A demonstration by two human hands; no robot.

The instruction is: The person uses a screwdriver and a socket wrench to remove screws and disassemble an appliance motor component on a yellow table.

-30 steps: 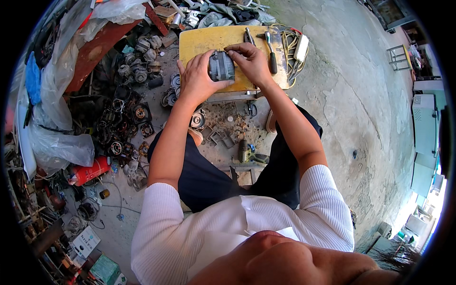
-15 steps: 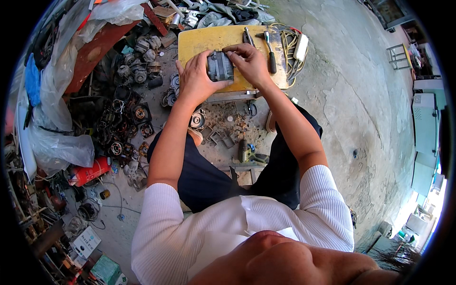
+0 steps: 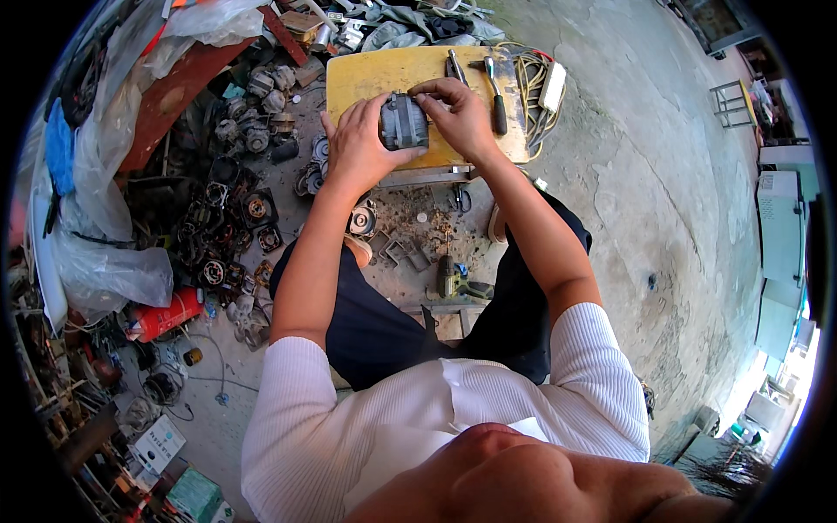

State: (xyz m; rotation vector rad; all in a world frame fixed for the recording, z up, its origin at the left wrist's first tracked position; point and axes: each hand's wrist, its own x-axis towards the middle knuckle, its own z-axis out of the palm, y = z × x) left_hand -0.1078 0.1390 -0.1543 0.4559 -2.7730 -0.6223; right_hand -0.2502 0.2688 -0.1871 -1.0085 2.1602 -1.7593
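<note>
A blocky grey metal electric motor [image 3: 404, 122] rests on the yellow-topped work table [image 3: 353, 74], between my hands. My left hand [image 3: 357, 144] clasps its left side, the thumb along the near edge and the fingers over the far left corner. At the far right corner, my right hand [image 3: 462, 118] has its fingertips bent against the motor; whatever small part lies under them is hidden. To the right lie a black-handled ratchet-like tool [image 3: 498, 98] and a pair of pliers [image 3: 455, 68].
A white power strip [image 3: 553, 85] with coiled cables sits at the table's right edge. Between my legs, a cordless drill [image 3: 451, 281], metal brackets [image 3: 408, 254] and debris lie on the floor. Piled motor parts [image 3: 253, 209] and a red cylinder [image 3: 167, 314] fill the left side.
</note>
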